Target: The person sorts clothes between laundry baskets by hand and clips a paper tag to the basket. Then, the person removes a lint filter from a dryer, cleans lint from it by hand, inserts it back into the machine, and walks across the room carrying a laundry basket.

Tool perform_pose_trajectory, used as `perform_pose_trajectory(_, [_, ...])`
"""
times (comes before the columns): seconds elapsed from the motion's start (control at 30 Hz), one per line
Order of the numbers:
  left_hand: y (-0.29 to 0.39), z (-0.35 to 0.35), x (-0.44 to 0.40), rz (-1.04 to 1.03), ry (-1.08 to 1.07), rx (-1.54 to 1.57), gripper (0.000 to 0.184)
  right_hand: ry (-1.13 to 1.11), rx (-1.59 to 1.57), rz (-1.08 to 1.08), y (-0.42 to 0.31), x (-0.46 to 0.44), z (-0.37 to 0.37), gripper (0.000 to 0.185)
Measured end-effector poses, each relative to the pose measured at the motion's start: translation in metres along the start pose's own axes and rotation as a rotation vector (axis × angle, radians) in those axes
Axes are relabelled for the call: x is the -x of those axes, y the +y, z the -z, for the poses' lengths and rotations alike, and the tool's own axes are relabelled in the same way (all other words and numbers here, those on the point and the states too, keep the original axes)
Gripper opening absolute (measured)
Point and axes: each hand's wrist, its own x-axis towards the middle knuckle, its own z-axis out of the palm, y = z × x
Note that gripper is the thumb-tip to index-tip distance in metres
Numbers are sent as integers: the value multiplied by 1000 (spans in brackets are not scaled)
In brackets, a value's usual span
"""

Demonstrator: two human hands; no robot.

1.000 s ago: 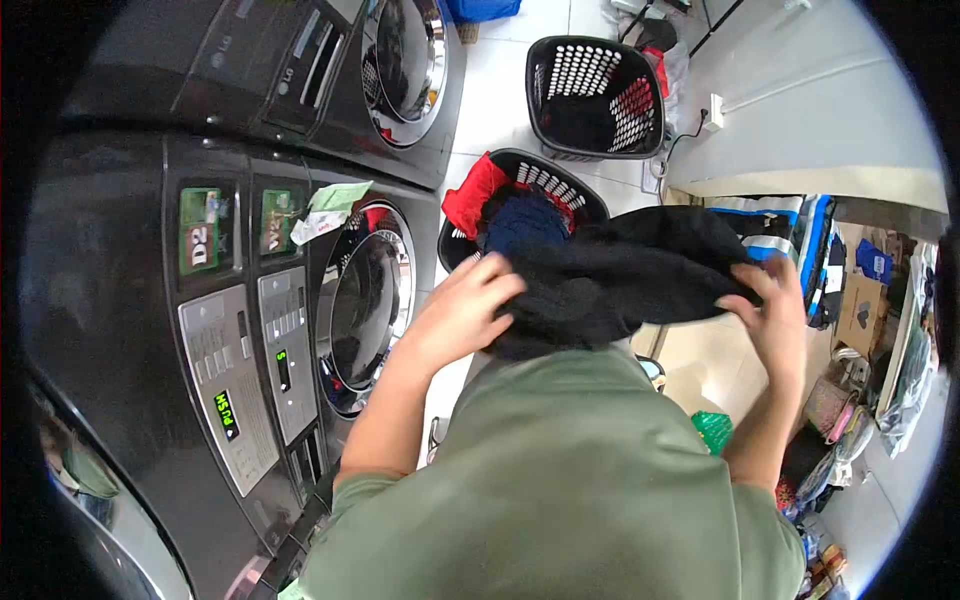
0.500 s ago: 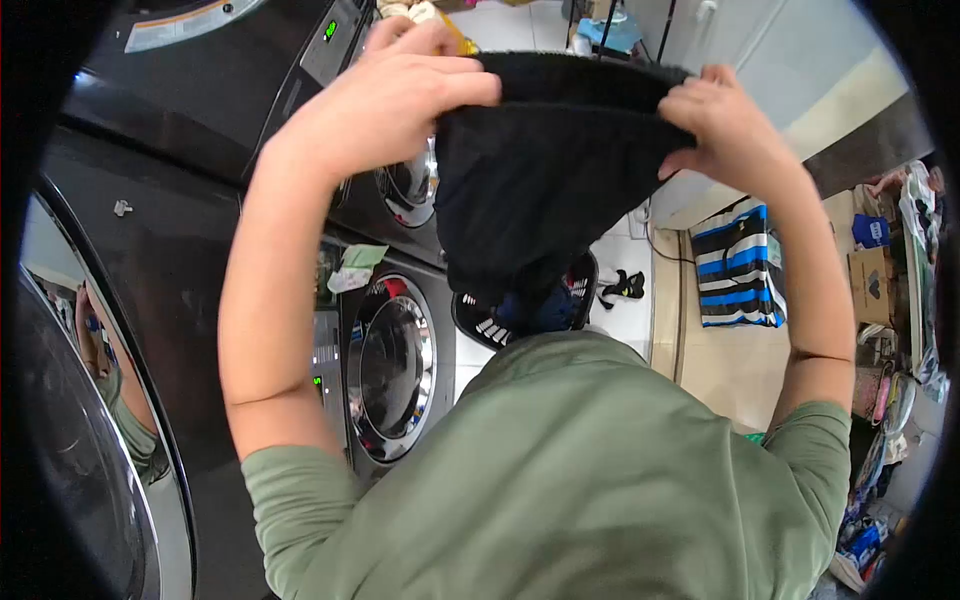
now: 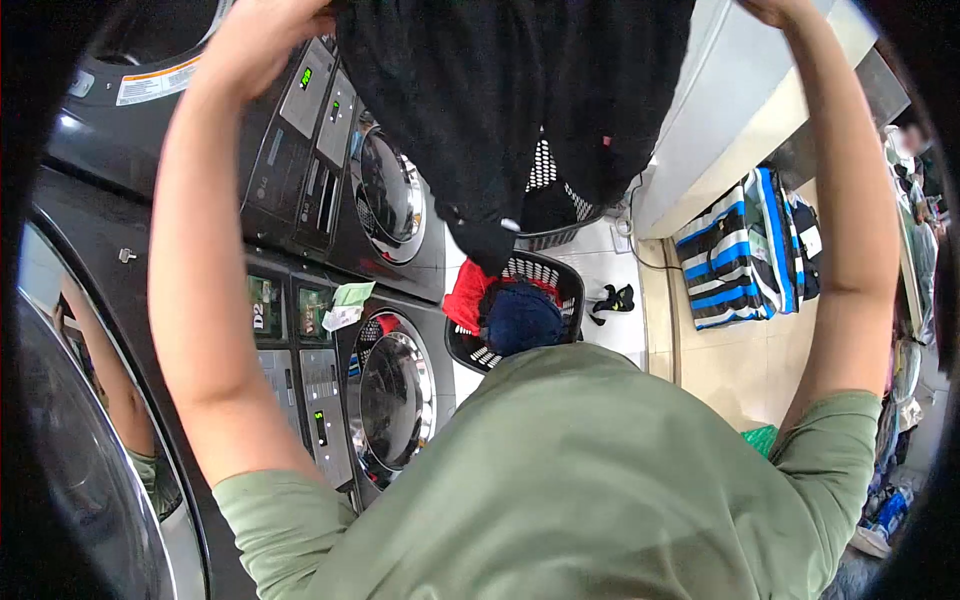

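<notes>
A black garment [image 3: 520, 100], two trouser-like legs hanging down, is held up at the top centre, its upper edge out of frame. My left hand [image 3: 285, 22] is at its upper left, fingers partly cut off but closed at the cloth. Only the lower part of my right hand [image 3: 778, 8] shows at the top edge, right of the garment; its fingers are out of frame. Below the hanging legs stands a black basket [image 3: 570, 285] with red cloth [image 3: 468, 298] and dark blue cloth [image 3: 525, 318] in it.
Stacked dark washers and dryers line the left, including a round door [image 3: 395, 390]. Another black basket [image 3: 550, 238] is partly hidden behind the garment. A striped bag [image 3: 735, 255] stands at right, near black items [image 3: 613, 302] on the floor. Shelves with bagged things are far right.
Both arms have risen and spread apart, lifting the black garment from over the basket to the top of the view. It now hangs opened out, with its legs down.
</notes>
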Motion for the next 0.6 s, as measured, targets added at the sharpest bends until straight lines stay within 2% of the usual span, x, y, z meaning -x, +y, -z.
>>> perform_pose_trajectory(0.03, [15,-22,-3,84,152,139,24,-57,-242,73,-17,12,-18,61])
perform_pose_trajectory(0.07, [30,-45,-6,176,188,393,27,-98,-533,187,-14,2,-38,57])
perform_pose_trajectory(0.13, [43,-65,-12,37,-62,726,30,-150,-265,301,-61,29,-43,56])
perform_pose_trajectory(0.17, [58,-75,-6,-46,14,691,31,-166,-137,365,-85,43,-46,56])
perform_pose_trajectory(0.2, [80,-83,9,-132,89,653,33,-50,-101,391,-80,37,-49,54])
perform_pose_trajectory(0.27, [82,-86,18,-271,241,625,31,190,-20,421,-70,25,-55,54])
perform_pose_trajectory(0.33, [20,-94,19,-397,405,636,49,117,-242,697,-51,25,-28,51])
perform_pose_trajectory(0.37, [-17,-112,15,-402,461,447,64,175,-326,696,-47,21,-20,50])
perform_pose_trajectory(0.4, [-53,-130,11,-399,524,259,80,131,-356,726,-54,32,-6,52])
perform_pose_trajectory(0.47, [-50,-152,34,-107,43,12,84,108,-354,768,-62,39,20,55])
perform_pose_trajectory(0.5, [-47,-150,32,14,-197,236,59,131,-321,782,-64,35,33,56])
perform_pose_trajectory(0.53, [-42,-144,40,-92,-203,315,43,155,-289,795,-66,31,45,58])
perform_pose_trajectory(0.6, [-69,-133,47,-24,-278,1017,47,170,-317,761,-67,24,59,58])
